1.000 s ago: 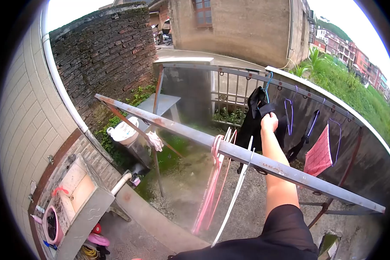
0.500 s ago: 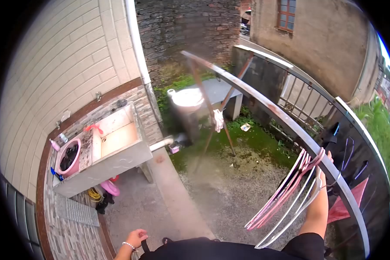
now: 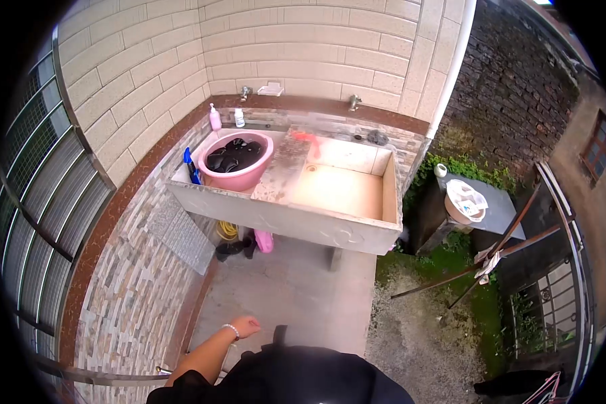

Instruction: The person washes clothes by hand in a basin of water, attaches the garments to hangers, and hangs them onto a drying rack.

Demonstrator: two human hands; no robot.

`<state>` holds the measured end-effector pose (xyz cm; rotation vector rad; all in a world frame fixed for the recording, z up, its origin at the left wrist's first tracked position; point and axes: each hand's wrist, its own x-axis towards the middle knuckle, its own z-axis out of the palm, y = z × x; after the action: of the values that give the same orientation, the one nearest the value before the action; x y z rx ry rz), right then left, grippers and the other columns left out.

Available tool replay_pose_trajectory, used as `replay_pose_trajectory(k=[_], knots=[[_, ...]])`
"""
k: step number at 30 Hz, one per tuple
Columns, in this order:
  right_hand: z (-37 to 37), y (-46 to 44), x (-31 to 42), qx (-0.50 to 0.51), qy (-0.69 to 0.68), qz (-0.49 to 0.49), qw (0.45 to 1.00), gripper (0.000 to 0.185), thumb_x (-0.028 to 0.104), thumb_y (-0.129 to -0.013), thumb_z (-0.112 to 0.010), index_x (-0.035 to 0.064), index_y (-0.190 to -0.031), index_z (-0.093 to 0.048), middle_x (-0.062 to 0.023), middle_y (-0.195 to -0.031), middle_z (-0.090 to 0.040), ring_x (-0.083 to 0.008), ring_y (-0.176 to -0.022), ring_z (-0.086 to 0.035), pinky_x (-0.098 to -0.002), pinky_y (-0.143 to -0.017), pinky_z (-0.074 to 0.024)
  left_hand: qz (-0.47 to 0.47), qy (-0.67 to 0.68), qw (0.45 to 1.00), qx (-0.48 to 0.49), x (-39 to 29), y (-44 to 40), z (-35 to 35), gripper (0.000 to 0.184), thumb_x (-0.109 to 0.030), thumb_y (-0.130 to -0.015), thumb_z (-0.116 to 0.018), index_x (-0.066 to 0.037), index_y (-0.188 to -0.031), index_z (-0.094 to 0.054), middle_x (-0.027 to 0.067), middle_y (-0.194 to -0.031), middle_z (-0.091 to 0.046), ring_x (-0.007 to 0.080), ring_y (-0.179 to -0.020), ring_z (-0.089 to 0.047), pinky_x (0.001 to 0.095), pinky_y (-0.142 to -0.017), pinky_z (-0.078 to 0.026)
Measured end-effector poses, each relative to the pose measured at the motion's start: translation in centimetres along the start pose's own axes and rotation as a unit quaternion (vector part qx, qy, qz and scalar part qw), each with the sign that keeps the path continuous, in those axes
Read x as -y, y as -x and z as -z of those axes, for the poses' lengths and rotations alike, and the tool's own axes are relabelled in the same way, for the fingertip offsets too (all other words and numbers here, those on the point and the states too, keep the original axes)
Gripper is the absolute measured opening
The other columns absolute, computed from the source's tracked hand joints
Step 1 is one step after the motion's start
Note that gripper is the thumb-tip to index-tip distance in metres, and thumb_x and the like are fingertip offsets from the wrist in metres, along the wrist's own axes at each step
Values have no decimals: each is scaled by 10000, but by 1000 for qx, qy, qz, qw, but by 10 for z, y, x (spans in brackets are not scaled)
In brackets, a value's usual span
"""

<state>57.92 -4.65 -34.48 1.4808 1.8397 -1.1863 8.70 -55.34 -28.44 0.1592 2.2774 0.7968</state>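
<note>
My left hand (image 3: 247,326), with a bead bracelet at its wrist, hangs low in front of my body over the concrete floor. It looks empty, its fingers loosely bent and partly blurred. My right hand is out of view. Ahead is a concrete wash sink (image 3: 303,222). On its left side rests a pink basin (image 3: 239,180) holding dark wet cloth (image 3: 234,156) in water. Pink and white hangers (image 3: 549,389) show only partly at the lower right edge, beside the metal rail.
A pink pump bottle (image 3: 215,118), a white bottle (image 3: 239,118) and a blue-handled brush (image 3: 191,165) stand around the basin. Two taps (image 3: 355,102) are on the wall. To the right, a second basin (image 3: 464,202) sits on a slab near rusty poles (image 3: 505,252).
My view has swung left toward the sink. The hangers and rail have shifted to the lower right edge, and my right hand, earlier at the hangers, has left view.
</note>
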Motion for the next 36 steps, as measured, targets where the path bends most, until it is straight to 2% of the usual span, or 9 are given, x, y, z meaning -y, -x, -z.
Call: replay_pose_trajectory(k=[4, 16, 17, 21, 24, 28, 30, 35, 36], knots=[[-40, -70, 171, -31, 241, 184, 952, 368, 362, -854, -651, 122, -1134, -642, -132, -967, -691, -298, -944, -651, -401, -845, -512, 4, 14, 998, -60, 26, -30, 73, 327, -318, -822, -692, -75, -1040, -706, 110, -984, -721, 228, -916, -683, 351, -829, -536], [-151, 20, 787, 106, 82, 550, 824, 212, 155, -902, -660, 32, -1074, -677, -125, -956, -705, -207, -831, -685, -327, -769, -546, 79, 281, 949, -117, 94, -32, 176, 277, -192, -861, -686, -29, -1084, -670, 90, -954, -709, 153, -860, -667, 313, -779, -536], [-173, 29, 828, 116, 97, 585, 797, 169, 102, -925, -638, 10, -1064, -667, -51, -917, -681, -103, -819, -624, -266, -762, -523, 95, 235, 958, -132, 100, -29, 195, 280, -190, -862, -681, -30, -1092, -665, 89, -951, -708, 152, -846, -665, 309, -767, -537], [-279, 31, 990, 198, 143, 689, 682, 208, 86, -888, -639, 71, -1090, -686, -138, -1036, -663, -237, -913, -671, -334, -819, -540, 182, 340, 876, -290, 197, -50, 215, 285, -189, -864, -658, -58, -1117, -651, 70, -889, -689, 160, -745, -662, 295, -627, -537], [-349, 59, 1107, 180, 332, 699, 607, 443, 65, -828, -630, 192, -1252, -625, -182, -1320, -531, -350, -1161, -564, -417, -980, -480, 311, 491, 751, -314, 153, -32, 261, 276, -185, -861, -660, -65, -1109, -643, 53, -838, -662, 154, -702, -662, 280, -509, -504], [-478, 10, 1189, 68, 414, 709, 567, 889, 157, -758, -706, 385, -1503, -278, -171, -1616, -17, -453, -1439, -197, -646, -1091, -280, 276, 455, 777, -335, 110, -47, 299, 278, -187, -868, -663, -26, -1093, -637, 66, -878, -683, 166, -727, -675, 278, -573, -517], [-497, 41, 1228, 165, 490, 593, 617, 1017, 223, -690, -752, 438, -1518, -202, -136, -1623, 106, -459, -1461, -121, -699, -1066, -250, 301, 428, 790, -319, 96, -59, 308, 292, -210, -889, -672, -50, -1128, -622, 47, -883, -693, 153, -745, -669, 284, -612, -528], [-557, -34, 1287, 369, 546, 454, 599, 1138, 311, -576, -814, 280, -1549, -224, -232, -1603, 50, -452, -1451, -149, -470, -1129, -310, 364, 352, 840, -198, 86, -82, 315, 256, -190, -863, -692, -34, -1064, -664, 54, -922, -705, 142, -774, -674, 275, -647, -538], [-541, -37, 1295, 390, 538, 453, 595, 1077, 345, -604, -816, 237, -1534, -283, -264, -1564, -189, -395, -1411, -295, -424, -1107, -350, 358, 315, 856, -200, 85, -88, 324, 251, -184, -862, -690, -30, -1058, -668, 58, -927, -705, 144, -782, -673, 274, -664, -538]])
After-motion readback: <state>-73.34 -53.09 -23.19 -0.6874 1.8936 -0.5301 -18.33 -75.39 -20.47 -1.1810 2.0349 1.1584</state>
